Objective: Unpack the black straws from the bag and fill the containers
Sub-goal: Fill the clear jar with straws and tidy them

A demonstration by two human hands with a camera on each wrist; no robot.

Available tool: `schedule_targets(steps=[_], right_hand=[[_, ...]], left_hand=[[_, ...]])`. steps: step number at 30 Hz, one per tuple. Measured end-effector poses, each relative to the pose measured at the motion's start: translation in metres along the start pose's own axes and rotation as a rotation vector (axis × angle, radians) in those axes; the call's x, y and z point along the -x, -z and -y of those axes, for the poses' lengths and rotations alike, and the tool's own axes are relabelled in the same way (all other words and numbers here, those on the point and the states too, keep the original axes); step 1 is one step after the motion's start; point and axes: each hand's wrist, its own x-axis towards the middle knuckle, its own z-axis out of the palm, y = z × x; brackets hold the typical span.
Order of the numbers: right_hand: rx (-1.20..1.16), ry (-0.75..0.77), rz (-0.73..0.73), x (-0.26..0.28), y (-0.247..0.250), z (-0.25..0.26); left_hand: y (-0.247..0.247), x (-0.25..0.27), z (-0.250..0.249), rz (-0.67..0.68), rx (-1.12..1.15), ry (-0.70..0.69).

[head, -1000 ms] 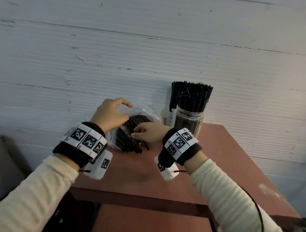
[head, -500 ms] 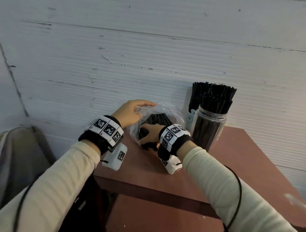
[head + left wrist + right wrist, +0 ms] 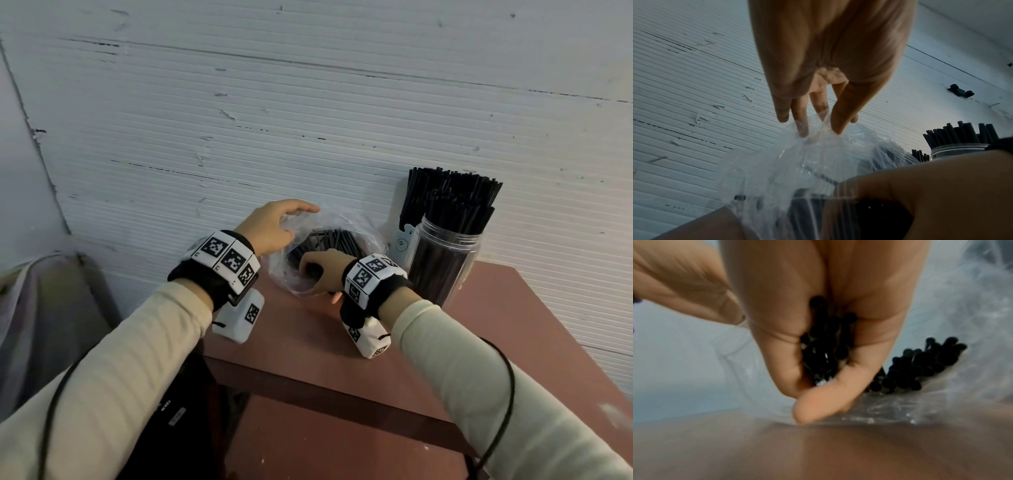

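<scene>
A clear plastic bag (image 3: 356, 226) of black straws (image 3: 334, 240) lies on the reddish-brown table (image 3: 479, 329) against the wall. My left hand (image 3: 274, 226) pinches the bag's upper edge (image 3: 818, 134) between thumb and fingers and holds its mouth up. My right hand (image 3: 320, 270) is inside the bag's mouth, gripping a bundle of black straws (image 3: 826, 350). More straws (image 3: 920, 368) lie in the bag beside it. A clear jar (image 3: 442, 260) packed with upright black straws (image 3: 452, 202) stands to the right of the bag.
A ribbed white wall (image 3: 308, 120) runs right behind the table. A small white tag (image 3: 400, 243) leans between the bag and the jar. A grey cloth-covered thing (image 3: 41, 308) stands left of the table. A lower shelf (image 3: 325, 442) sits under the tabletop.
My right hand has gone from the straws' near ends into the bag's mouth and closed round a bundle. My left hand still holds the bag's edge. The head view has shifted left.
</scene>
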Motion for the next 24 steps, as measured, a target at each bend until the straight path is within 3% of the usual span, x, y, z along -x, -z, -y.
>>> schedule_targets(steps=[4, 10, 18, 24], right_hand=[[-0.259, -0.02, -0.061, 0.005, 0.008, -0.01], [-0.439, 0.025, -0.119, 0.022, 0.023, -0.025], [-0.416, 0.041, -0.224, 0.031, 0.025, -0.03], [-0.562, 0.039, -0.198, 0.044, 0.027, -0.031]], left_hand=[[0.0, 0.001, -0.001, -0.007, -0.012, 0.0], [-0.003, -0.001, -0.001, 0.007, -0.021, -0.034], [-0.012, -0.004, -0.013, -0.052, -0.04, -0.06], [-0.011, 0.001, -0.016, -0.046, -0.075, -0.058]])
